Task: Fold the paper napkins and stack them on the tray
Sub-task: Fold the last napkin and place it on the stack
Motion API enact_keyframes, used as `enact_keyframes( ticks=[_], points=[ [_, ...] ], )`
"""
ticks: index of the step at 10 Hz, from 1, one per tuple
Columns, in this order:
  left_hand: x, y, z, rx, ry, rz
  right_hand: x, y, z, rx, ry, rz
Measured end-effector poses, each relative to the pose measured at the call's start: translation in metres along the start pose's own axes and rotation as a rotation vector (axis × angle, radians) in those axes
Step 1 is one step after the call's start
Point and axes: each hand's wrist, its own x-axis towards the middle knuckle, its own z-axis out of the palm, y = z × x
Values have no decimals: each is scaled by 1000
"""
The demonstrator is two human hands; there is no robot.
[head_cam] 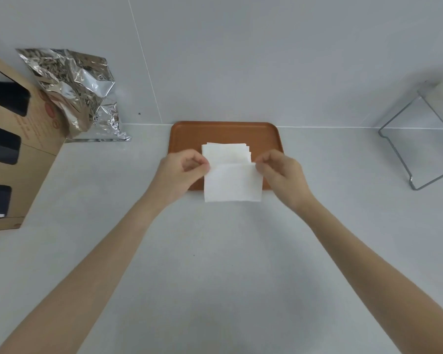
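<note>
A brown tray (189,134) lies on the white counter against the back wall. On it rests a stack of folded white napkins (225,152). In front of the stack a single white napkin (232,183) is held up by its two top corners and hangs over the tray's near edge. My left hand (182,172) pinches the napkin's top left corner. My right hand (281,172) pinches its top right corner. The napkin hides part of the tray's front rim.
A crumpled silver foil bag (79,90) leans at the back left, next to a cardboard box (28,154) with dark cut-out windows. A clear glass stand (420,139) sits at the right. White counter (215,264) stretches toward me.
</note>
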Motion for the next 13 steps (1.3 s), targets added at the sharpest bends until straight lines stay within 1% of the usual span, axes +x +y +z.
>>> enact_keyframes(
  ticks=[1, 2, 4, 5, 6, 8, 9, 10, 11, 12, 13],
  points=[
    [34, 8, -8, 20, 28, -16, 38, -9, -2, 16, 29, -6],
    [63, 4, -7, 46, 12, -57, 71, 2, 1, -2, 0, 30],
    [105, -29, 4, 179, 18, -149, 114, 40, 20, -86, -29, 132],
    [115, -43, 7, 268, -19, -174, 120, 57, 28, -127, -39, 148],
    [117, -51, 11, 325, -2, -165, 121, 66, 31, -176, -41, 129],
    [116, -46, 10, 337, 120, -122, 121, 61, 26, -265, -22, 71],
    [112, -33, 6, 320, 116, -101, 121, 50, 20, -342, -18, 30],
    [105, -19, 4, 302, 110, -87, 115, 32, 14, -347, -32, -25],
    [90, -12, 2, 291, 14, -132, 89, 12, 12, -318, -92, -24],
    [74, -14, 3, 295, -97, -198, 44, -8, 18, -248, -268, 45],
    [59, -4, 2, 257, -77, -177, -25, -41, 14, -105, -400, 15]
  ],
)
